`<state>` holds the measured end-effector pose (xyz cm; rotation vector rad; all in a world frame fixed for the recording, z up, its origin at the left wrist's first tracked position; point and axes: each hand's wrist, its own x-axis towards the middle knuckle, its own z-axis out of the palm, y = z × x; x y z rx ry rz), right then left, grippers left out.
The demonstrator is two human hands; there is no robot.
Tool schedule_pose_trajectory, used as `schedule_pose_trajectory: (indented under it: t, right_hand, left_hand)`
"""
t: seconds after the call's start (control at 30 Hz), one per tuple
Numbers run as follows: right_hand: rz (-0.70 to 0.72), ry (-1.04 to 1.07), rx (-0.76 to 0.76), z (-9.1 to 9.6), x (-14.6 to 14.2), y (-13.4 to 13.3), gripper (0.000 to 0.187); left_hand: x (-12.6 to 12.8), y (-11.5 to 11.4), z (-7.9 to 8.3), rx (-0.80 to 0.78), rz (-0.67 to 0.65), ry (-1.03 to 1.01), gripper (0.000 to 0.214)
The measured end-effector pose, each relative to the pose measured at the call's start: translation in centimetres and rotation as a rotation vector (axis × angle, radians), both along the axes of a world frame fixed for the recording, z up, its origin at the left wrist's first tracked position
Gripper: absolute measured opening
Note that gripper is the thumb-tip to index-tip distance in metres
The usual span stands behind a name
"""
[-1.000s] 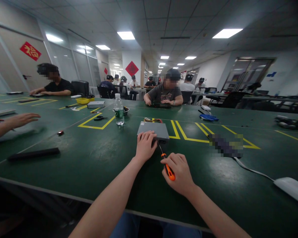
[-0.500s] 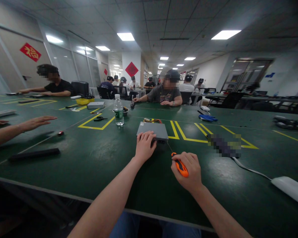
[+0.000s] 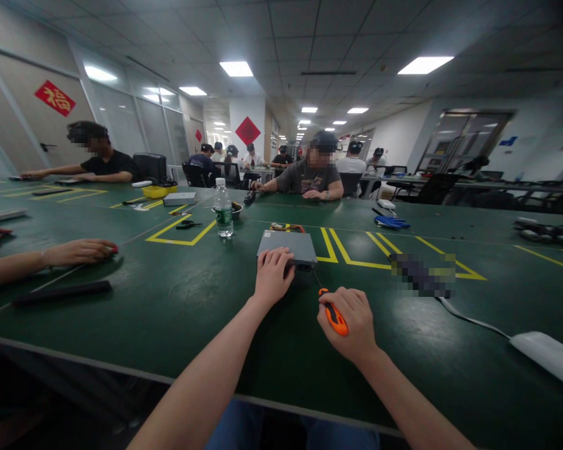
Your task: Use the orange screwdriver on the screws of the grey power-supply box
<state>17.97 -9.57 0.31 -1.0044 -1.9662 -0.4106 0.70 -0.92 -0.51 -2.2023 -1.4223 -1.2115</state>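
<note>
A grey metal computer power supply (image 3: pixel 293 245) lies on the green table, with coloured wires (image 3: pixel 286 229) at its far side. My left hand (image 3: pixel 274 275) grips its near left part, fingers over the top and thumb at the front edge. In my right hand (image 3: pixel 349 322) is an orange and black screwdriver (image 3: pixel 335 317), its handle wrapped by the fingers. Its thin shaft points up and left to the front face of the power supply, near the right corner. Whether the tip sits in a screw is too small to tell.
A water bottle (image 3: pixel 224 209) stands beyond the power supply to the left. A co-worker's hand (image 3: pixel 82 252) rests at the left, near a black bar (image 3: pixel 62 292). On the right lie a power strip (image 3: pixel 547 356) with its cable and blue gloves (image 3: pixel 391 222). Another person (image 3: pixel 316 172) sits opposite.
My right hand and the screwdriver have shifted slightly left. My left hand stays on the power supply. The co-worker's hand at the left has come down onto a small red object.
</note>
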Motion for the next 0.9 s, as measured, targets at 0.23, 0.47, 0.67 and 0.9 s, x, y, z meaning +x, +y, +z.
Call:
schedule_pose_trajectory:
  t: [0.23,0.47,0.67,0.9]
  right_hand:
    - [-0.025,-0.007,-0.021,-0.01,-0.10,0.02,0.004]
    - [-0.056,0.067,0.003,-0.64,-0.32,0.23,0.012]
    - [0.005,-0.022,0.010,-0.28,-0.51,-0.12,0.005]
    - [0.014,0.027,-0.040,0.06,-0.30,-0.40,0.010]
  left_hand:
    - [-0.05,0.03,0.02,-0.004,0.006,0.009,0.022]
    - [-0.04,0.02,0.03,0.011,0.004,0.003,0.021]
    - [0.00,0.10,-0.08,0.002,0.008,0.004,0.023]
    - [-0.02,0.07,-0.02,0.004,-0.002,-0.002,0.021]
